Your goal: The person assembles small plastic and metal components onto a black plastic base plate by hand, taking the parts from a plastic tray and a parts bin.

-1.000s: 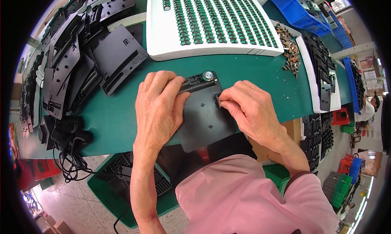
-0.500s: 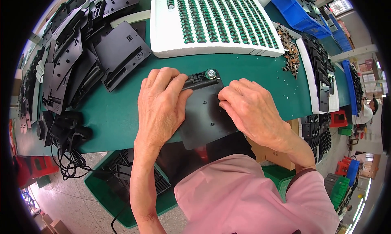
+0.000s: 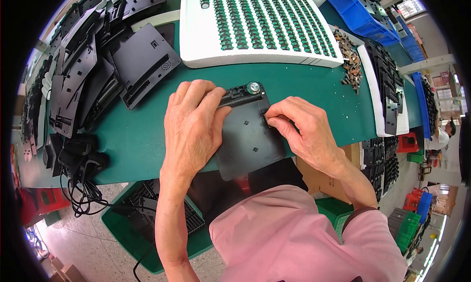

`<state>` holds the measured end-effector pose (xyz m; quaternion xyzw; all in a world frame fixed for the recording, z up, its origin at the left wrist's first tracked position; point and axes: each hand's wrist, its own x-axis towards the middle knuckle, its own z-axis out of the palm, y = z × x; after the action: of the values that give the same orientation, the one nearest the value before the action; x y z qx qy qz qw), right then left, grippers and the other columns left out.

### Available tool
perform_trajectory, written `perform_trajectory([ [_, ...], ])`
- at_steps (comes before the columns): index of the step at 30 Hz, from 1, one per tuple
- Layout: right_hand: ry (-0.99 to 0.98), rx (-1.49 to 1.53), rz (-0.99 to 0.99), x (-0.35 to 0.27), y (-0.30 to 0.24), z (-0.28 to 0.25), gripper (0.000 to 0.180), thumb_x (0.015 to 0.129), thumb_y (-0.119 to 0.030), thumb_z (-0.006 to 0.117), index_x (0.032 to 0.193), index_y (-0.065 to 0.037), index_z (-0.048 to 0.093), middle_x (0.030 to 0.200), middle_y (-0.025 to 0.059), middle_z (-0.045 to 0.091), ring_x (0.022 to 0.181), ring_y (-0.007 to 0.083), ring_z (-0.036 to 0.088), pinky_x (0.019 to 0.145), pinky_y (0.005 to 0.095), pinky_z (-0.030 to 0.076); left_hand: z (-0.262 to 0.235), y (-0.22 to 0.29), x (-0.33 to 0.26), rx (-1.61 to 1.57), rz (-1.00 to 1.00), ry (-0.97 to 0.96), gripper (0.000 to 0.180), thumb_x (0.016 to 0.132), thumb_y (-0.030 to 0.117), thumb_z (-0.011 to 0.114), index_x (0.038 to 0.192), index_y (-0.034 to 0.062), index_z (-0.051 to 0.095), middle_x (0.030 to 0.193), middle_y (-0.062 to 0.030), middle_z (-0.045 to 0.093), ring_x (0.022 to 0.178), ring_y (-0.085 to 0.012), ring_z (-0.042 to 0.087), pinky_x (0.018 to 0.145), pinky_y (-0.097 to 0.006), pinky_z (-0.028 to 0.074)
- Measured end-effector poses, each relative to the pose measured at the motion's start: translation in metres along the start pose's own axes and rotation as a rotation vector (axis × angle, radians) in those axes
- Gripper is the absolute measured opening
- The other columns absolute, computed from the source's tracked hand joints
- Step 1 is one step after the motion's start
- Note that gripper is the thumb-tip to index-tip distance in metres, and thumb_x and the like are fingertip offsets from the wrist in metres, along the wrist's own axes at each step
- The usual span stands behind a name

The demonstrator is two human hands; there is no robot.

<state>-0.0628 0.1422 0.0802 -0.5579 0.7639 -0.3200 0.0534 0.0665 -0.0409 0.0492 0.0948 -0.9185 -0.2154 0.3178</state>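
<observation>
A black plastic panel (image 3: 245,147) lies before me at the near edge of the bench. A small round silvery part with a green rim (image 3: 253,88) sits at its top right corner, beside a dark raised strip. My left hand (image 3: 193,127) grips the panel's upper left side, thumb on its face and fingers curled over the edge. At the opposite side, my right hand (image 3: 300,127) has thumb and forefinger pinched together against the right edge. Whatever lies between those fingertips is too small and hidden to make out.
A white foam tray (image 3: 196,61) with rows of small green parts stands beyond the panel. Black panels (image 3: 149,68) are heaped to the left, near a tangle of black cables (image 3: 86,196). Small metal pieces (image 3: 352,68) lie to the right. Below the bench is a green bin (image 3: 115,233).
My right hand's fingers have shifted slightly along the panel's right edge, the thumb and forefinger now showing a clearer pinch. The left hand and the panel have stayed nearly still.
</observation>
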Motion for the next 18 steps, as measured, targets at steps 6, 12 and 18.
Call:
perform_trajectory([
  [6, 0.045, 0.049, 0.019, -0.0038, 0.0012, 0.0054, 0.013, 0.083, -0.002, 0.072, 0.091, -0.005, 0.062, 0.081, 0.0083, 0.061, 0.077, 0.0299, 0.060, 0.068, 0.0403, 0.048, -0.0005, 0.0001, 0.0002, 0.002, 0.003, 0.001, 0.027, 0.074, 0.004, 0.076, 0.100, 0.0012, 0.068, 0.099, -0.0073, 0.061, 0.092, -0.0274, 0.057, 0.079, -0.038, 0.045],
  [12, 0.063, 0.023, 0.008, -0.0036, 0.0028, 0.0063, 0.013, 0.082, -0.002, 0.073, 0.090, -0.005, 0.062, 0.080, 0.0079, 0.060, 0.077, 0.0291, 0.060, 0.067, 0.0396, 0.048, -0.0004, 0.0005, 0.0003, 0.003, 0.000, 0.004, 0.027, 0.074, 0.005, 0.076, 0.099, 0.0012, 0.068, 0.099, -0.0072, 0.061, 0.092, -0.0273, 0.056, 0.079, -0.038, 0.045],
  [18, 0.059, 0.011, 0.003, -0.0034, 0.0024, 0.0063, 0.014, 0.082, -0.002, 0.073, 0.090, -0.005, 0.063, 0.079, 0.0080, 0.059, 0.078, 0.0289, 0.059, 0.067, 0.0398, 0.048, -0.0003, -0.0001, 0.0004, 0.022, 0.012, -0.014, 0.027, 0.074, 0.005, 0.076, 0.100, 0.0006, 0.066, 0.100, -0.0071, 0.060, 0.092, -0.0269, 0.055, 0.079, -0.038, 0.044],
])
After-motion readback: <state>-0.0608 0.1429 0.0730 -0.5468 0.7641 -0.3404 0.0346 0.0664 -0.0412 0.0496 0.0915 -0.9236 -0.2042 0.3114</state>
